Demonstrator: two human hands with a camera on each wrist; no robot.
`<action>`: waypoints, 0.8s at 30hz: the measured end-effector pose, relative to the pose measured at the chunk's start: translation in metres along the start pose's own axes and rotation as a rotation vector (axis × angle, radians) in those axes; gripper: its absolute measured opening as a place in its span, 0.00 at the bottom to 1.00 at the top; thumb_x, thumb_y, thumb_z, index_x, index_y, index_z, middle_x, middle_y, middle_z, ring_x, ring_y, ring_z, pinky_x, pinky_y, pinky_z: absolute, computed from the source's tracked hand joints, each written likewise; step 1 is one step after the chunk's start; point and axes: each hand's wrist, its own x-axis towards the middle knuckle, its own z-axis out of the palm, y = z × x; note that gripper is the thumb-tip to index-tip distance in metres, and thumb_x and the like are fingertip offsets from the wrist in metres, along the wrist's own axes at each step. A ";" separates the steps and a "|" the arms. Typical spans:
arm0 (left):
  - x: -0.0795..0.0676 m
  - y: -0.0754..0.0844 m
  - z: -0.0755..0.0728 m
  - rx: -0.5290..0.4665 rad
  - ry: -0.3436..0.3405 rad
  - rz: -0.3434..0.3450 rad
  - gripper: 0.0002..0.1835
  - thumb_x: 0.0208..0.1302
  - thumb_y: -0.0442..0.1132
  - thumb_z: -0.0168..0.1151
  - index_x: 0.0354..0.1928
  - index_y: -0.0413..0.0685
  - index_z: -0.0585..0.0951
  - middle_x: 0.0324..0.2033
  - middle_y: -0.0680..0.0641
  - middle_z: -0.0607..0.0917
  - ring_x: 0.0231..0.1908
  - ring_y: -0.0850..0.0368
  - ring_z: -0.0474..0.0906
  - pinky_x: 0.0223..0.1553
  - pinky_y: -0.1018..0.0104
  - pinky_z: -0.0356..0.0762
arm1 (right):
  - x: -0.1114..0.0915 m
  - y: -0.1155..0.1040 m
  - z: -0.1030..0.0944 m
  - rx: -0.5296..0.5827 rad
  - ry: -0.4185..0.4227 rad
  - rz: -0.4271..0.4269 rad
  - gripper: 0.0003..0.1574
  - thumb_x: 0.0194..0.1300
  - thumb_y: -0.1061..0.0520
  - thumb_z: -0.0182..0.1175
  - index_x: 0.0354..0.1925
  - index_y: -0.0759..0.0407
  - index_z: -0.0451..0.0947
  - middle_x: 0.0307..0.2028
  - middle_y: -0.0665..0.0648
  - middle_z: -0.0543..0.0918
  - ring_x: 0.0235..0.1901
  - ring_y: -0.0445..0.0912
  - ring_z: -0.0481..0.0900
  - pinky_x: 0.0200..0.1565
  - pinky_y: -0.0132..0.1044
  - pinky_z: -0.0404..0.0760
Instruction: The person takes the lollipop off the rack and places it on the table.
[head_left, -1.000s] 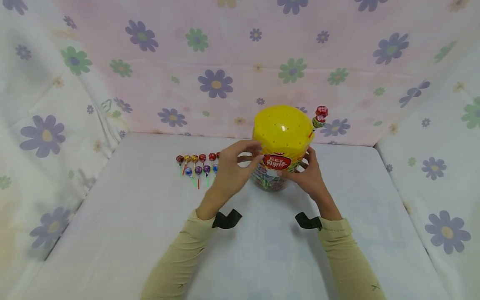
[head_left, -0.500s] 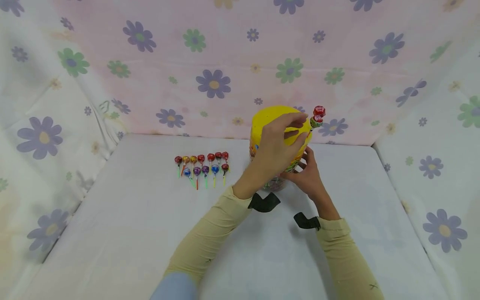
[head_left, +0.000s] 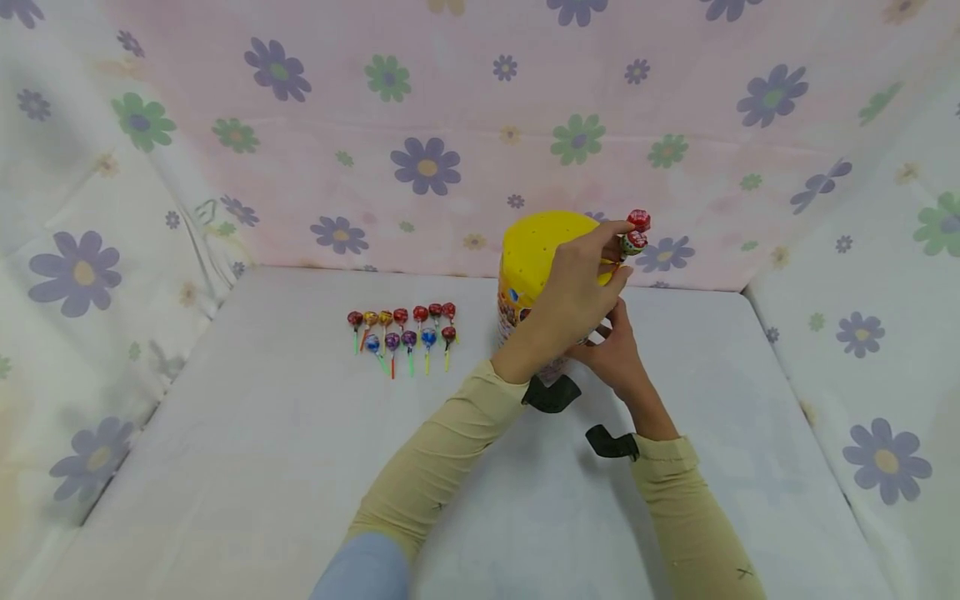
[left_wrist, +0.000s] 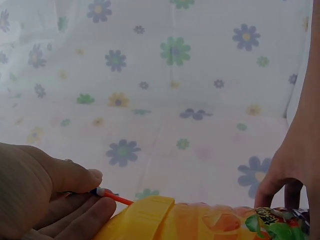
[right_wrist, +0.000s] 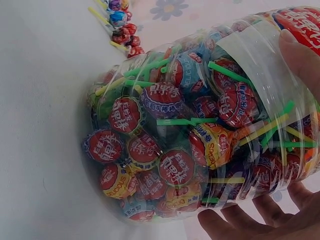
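A clear plastic jar [right_wrist: 200, 115] full of wrapped lollipops stands on the table under a perforated yellow lid [head_left: 536, 242]. My right hand [head_left: 618, 354] grips the jar's right side, thumb in front and fingers behind. Reaching across the lid, my left hand [head_left: 573, 287] has thumb and fingers around a lollipop [head_left: 633, 242] with a green-and-red wrapper at the lid's right edge. Its orange stick [left_wrist: 117, 198] runs down to the lid in the left wrist view; the head is mostly hidden there by the fingers. A red lollipop [head_left: 638, 220] sticks up just behind it.
Left of the jar, several lollipops lie in two rows, with a blue one [head_left: 428, 337] in the front row. They rest on a white-covered table [head_left: 247, 433]. Flowered cloth [head_left: 465, 100] walls in the back and both sides.
My left hand has swung right from the jar's left side, over the lid, to the lollipops at its right edge. The right hand has stayed on the jar.
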 end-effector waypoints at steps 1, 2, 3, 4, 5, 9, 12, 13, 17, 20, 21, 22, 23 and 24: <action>0.001 0.000 0.000 0.018 0.007 0.012 0.24 0.68 0.26 0.63 0.65 0.31 0.73 0.50 0.39 0.85 0.50 0.52 0.83 0.55 0.80 0.77 | 0.000 0.000 0.000 0.001 0.000 -0.005 0.61 0.58 0.57 0.76 0.77 0.50 0.47 0.73 0.62 0.61 0.73 0.64 0.63 0.69 0.61 0.69; 0.003 -0.001 0.001 0.038 0.015 0.024 0.23 0.68 0.25 0.63 0.64 0.31 0.73 0.48 0.39 0.86 0.48 0.52 0.84 0.54 0.80 0.78 | 0.000 0.000 0.000 0.003 -0.001 -0.010 0.62 0.58 0.57 0.76 0.77 0.49 0.47 0.73 0.62 0.61 0.73 0.64 0.63 0.69 0.61 0.69; 0.004 -0.001 0.001 0.052 0.024 0.035 0.22 0.68 0.25 0.63 0.63 0.31 0.74 0.47 0.39 0.86 0.47 0.52 0.84 0.53 0.80 0.78 | 0.000 0.001 0.000 0.006 -0.003 -0.013 0.62 0.58 0.57 0.76 0.77 0.48 0.46 0.73 0.62 0.61 0.73 0.64 0.63 0.69 0.61 0.69; 0.004 -0.002 0.001 0.062 0.031 0.044 0.22 0.68 0.25 0.62 0.62 0.31 0.75 0.47 0.40 0.86 0.46 0.52 0.85 0.52 0.80 0.79 | 0.000 0.001 0.000 0.007 -0.005 -0.014 0.63 0.58 0.57 0.75 0.78 0.47 0.46 0.73 0.62 0.61 0.73 0.64 0.63 0.69 0.61 0.70; 0.005 -0.002 0.001 0.065 0.036 0.050 0.21 0.68 0.25 0.62 0.62 0.31 0.75 0.46 0.40 0.87 0.46 0.52 0.85 0.52 0.80 0.79 | 0.000 0.001 0.000 0.010 -0.006 -0.014 0.63 0.59 0.57 0.75 0.78 0.47 0.45 0.73 0.62 0.61 0.73 0.63 0.63 0.68 0.61 0.70; 0.006 -0.005 0.002 0.003 0.061 0.066 0.20 0.69 0.25 0.61 0.63 0.32 0.76 0.48 0.40 0.86 0.47 0.53 0.84 0.53 0.79 0.79 | 0.000 0.000 0.000 0.024 -0.009 -0.013 0.63 0.59 0.58 0.75 0.78 0.46 0.45 0.73 0.62 0.61 0.72 0.63 0.64 0.67 0.60 0.72; 0.006 -0.007 0.002 -0.057 0.088 0.101 0.21 0.70 0.26 0.61 0.63 0.34 0.76 0.50 0.40 0.86 0.49 0.54 0.84 0.54 0.78 0.79 | 0.000 -0.001 0.001 0.034 -0.007 -0.011 0.62 0.59 0.57 0.75 0.78 0.46 0.46 0.73 0.62 0.61 0.72 0.62 0.64 0.68 0.61 0.71; 0.005 -0.007 0.002 -0.073 0.099 0.120 0.21 0.70 0.26 0.61 0.64 0.34 0.76 0.50 0.40 0.86 0.49 0.54 0.84 0.54 0.78 0.79 | 0.000 -0.001 0.001 0.035 -0.007 -0.007 0.61 0.59 0.57 0.75 0.78 0.47 0.47 0.73 0.62 0.61 0.72 0.62 0.64 0.68 0.61 0.70; 0.000 -0.008 0.001 -0.098 0.139 0.178 0.21 0.69 0.27 0.63 0.63 0.35 0.77 0.47 0.40 0.87 0.47 0.54 0.85 0.50 0.78 0.81 | -0.001 -0.002 0.002 0.028 -0.010 0.002 0.62 0.59 0.56 0.75 0.78 0.45 0.47 0.74 0.61 0.61 0.72 0.63 0.64 0.69 0.61 0.69; -0.008 -0.009 -0.003 -0.106 0.162 0.197 0.21 0.67 0.28 0.65 0.61 0.35 0.78 0.44 0.40 0.87 0.45 0.54 0.86 0.48 0.77 0.82 | -0.001 -0.003 0.001 0.024 -0.011 0.011 0.63 0.60 0.56 0.75 0.79 0.44 0.45 0.75 0.61 0.59 0.73 0.63 0.63 0.68 0.60 0.70; -0.011 -0.009 -0.005 -0.112 0.163 0.197 0.21 0.67 0.28 0.66 0.61 0.35 0.78 0.43 0.40 0.88 0.45 0.54 0.86 0.47 0.77 0.83 | 0.000 -0.003 0.001 0.026 -0.010 0.015 0.63 0.60 0.55 0.75 0.79 0.44 0.44 0.75 0.61 0.59 0.73 0.63 0.63 0.68 0.60 0.70; -0.014 -0.010 -0.008 -0.121 0.160 0.194 0.20 0.66 0.28 0.66 0.60 0.35 0.79 0.42 0.41 0.87 0.44 0.54 0.85 0.46 0.76 0.83 | 0.000 -0.003 0.000 0.026 -0.009 0.020 0.64 0.60 0.55 0.75 0.80 0.44 0.44 0.75 0.61 0.59 0.73 0.63 0.62 0.68 0.60 0.70; -0.017 -0.010 -0.010 -0.129 0.155 0.190 0.20 0.66 0.28 0.67 0.60 0.35 0.79 0.42 0.41 0.88 0.44 0.54 0.85 0.46 0.76 0.84 | 0.000 -0.003 0.000 0.026 -0.007 0.024 0.64 0.60 0.55 0.75 0.80 0.44 0.44 0.75 0.61 0.58 0.73 0.63 0.62 0.68 0.60 0.70; -0.021 -0.011 -0.012 -0.138 0.147 0.181 0.20 0.65 0.28 0.67 0.59 0.35 0.79 0.42 0.41 0.88 0.44 0.55 0.85 0.46 0.75 0.84 | 0.000 -0.003 0.000 0.028 -0.006 0.025 0.64 0.60 0.55 0.75 0.80 0.44 0.44 0.75 0.61 0.58 0.73 0.63 0.62 0.69 0.60 0.69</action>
